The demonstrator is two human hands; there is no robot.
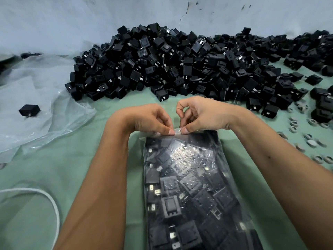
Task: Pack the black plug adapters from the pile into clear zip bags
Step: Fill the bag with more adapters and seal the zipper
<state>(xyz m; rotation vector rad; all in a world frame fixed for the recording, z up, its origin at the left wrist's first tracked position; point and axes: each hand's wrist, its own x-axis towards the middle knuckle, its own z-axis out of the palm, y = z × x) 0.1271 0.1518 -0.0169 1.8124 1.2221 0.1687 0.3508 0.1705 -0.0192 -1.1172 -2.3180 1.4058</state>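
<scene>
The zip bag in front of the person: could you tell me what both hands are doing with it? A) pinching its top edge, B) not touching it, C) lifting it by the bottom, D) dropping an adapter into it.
A: the left hand and right hand pinch the top edge of the filled zip bag, thumbs almost meeting.
</scene>
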